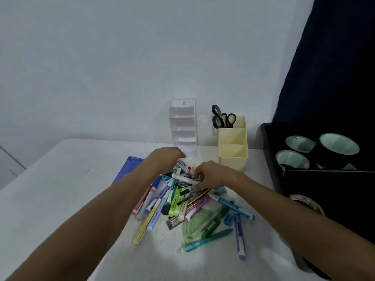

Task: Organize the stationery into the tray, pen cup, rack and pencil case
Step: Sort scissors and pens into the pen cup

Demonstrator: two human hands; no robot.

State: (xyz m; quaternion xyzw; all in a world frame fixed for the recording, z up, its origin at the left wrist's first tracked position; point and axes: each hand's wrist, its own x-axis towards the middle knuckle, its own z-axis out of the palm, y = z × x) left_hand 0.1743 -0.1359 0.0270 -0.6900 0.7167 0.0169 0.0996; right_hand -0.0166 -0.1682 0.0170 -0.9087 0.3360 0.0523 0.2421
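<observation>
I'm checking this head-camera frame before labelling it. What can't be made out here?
- Blue tray: mostly hidden behind the left forearm.
- Left hand: fingertips curl out of sight, so any grip is unclear.
- Right hand: fingers buried in the marker pile; a hold can't be confirmed.
- Marker labels: too small and blurred.
- Tape rolls: black box cut off at the right edge.
</observation>
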